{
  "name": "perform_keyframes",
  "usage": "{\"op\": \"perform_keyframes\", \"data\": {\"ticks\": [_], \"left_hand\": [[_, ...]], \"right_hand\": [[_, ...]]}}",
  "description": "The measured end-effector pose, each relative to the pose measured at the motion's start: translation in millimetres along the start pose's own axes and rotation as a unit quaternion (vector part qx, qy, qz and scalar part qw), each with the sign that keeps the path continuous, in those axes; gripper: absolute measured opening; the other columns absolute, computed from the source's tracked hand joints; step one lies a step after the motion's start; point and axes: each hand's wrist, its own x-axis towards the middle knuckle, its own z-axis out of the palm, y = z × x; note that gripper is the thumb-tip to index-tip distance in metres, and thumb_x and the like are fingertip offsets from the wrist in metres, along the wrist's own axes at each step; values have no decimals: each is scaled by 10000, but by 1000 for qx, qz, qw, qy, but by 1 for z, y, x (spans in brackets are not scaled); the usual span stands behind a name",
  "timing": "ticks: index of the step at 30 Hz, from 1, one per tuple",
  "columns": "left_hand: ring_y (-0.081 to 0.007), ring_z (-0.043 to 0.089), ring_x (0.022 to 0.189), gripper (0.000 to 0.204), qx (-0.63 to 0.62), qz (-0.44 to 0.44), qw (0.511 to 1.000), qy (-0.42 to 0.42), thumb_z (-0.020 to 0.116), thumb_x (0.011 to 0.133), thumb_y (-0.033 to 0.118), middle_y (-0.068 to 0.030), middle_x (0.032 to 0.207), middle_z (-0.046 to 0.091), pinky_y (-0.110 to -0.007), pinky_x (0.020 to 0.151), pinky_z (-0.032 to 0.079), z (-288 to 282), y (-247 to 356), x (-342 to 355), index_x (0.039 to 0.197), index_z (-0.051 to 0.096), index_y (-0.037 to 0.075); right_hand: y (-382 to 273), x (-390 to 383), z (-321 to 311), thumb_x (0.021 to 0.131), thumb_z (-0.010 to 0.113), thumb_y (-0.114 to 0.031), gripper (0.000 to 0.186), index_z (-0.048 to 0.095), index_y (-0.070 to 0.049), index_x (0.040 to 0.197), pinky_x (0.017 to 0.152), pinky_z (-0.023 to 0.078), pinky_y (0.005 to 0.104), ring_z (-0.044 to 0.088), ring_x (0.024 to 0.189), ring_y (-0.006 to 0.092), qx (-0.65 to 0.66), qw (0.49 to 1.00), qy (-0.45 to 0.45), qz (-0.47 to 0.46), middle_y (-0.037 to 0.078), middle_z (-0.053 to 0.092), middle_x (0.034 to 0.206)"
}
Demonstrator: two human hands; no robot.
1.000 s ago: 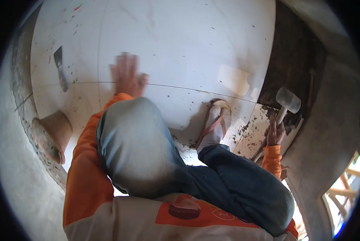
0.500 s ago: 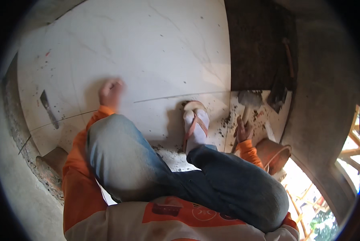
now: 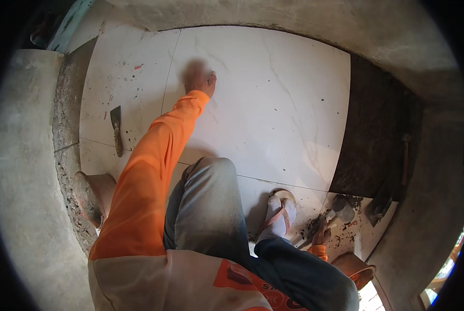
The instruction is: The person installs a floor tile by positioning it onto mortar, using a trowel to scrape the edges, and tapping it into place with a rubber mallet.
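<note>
Over the large white marbled tile [image 3: 273, 114], my left hand [image 3: 198, 82] is stretched far forward, near a tile joint. Its fingers are smeared, so their shape is unclear. Down by my sandalled foot [image 3: 278, 212], my right hand [image 3: 322, 237] grips the pale handle of a mallet [image 3: 342, 209] with a thick grey head. That head rests low over the tile, among dark crumbs. A scraper [image 3: 117, 130] with a flat blade lies on the tiles to the left of my outstretched arm.
An unfinished dark strip [image 3: 379, 124] borders the tile on the right, with a wooden-handled tool [image 3: 405, 158] on it. A dark-bladed trowel [image 3: 379, 208] lies at its near end. Buckets stand at left [image 3: 100, 189] and right [image 3: 354, 265]. Concrete walls [image 3: 294, 13] enclose the floor.
My left hand has reached forward across the tile, its arm now extended. The view has shifted forward and left. My right hand still holds the mallet by my foot.
</note>
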Motion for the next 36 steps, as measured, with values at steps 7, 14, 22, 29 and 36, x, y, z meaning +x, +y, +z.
{"op": "perform_keyframes", "data": {"ticks": [7, 14, 22, 29, 36], "left_hand": [[-295, 86, 1384, 630, 91, -11, 996, -4, 409, 872, 457, -77, 1491, 166, -539, 1093, 48, -4, 16, -7, 1409, 261, 164], [-336, 92, 1379, 667, 162, -149, 976, 5, 418, 868, 447, -101, 1500, 143, -606, 1058, 56, -35, -35, -100, 1433, 208, 162], [-330, 92, 1382, 678, 123, -380, 909, -118, 429, 857, 419, -126, 1498, 135, -588, 1065, 77, -88, -57, -176, 1427, 215, 120], [-248, 507, 1120, 590, -805, -348, 463, -130, 504, 880, 435, -147, 1270, 488, -343, 926, 419, -92, 201, -79, 1280, 428, 9], [-165, 544, 450, 348, -739, -275, 580, -206, 516, 853, 332, -93, 544, 568, -315, 473, 445, -147, 226, -78, 788, 634, 11]], "right_hand": [[-91, -12, -10, 898, 516, -415, 434, 491, -12, 740, 394, 334, 272, 410, 434, 99, 86, 992, 18, 90, 22, 440, 544], [-236, 62, 29, 866, 593, -316, 240, 488, -108, 923, 322, 306, 213, 381, 386, 64, 245, 953, -172, -49, -29, 395, 532], [-318, 31, 43, 937, 434, -421, 394, 460, -54, 1077, 266, 248, 214, 253, 331, 59, 348, 856, -376, 65, -33, 300, 512], [-325, 6, 59, 909, 485, -428, 409, 440, -23, 932, 279, 342, 252, 363, 307, 101, 148, 740, -652, -71, 2, 361, 467], [-138, 26, 22, 869, 531, -466, 433, 559, -36, 907, 441, 376, 305, 412, 445, 130, -51, 926, -275, -253, 4, 423, 553]]}}
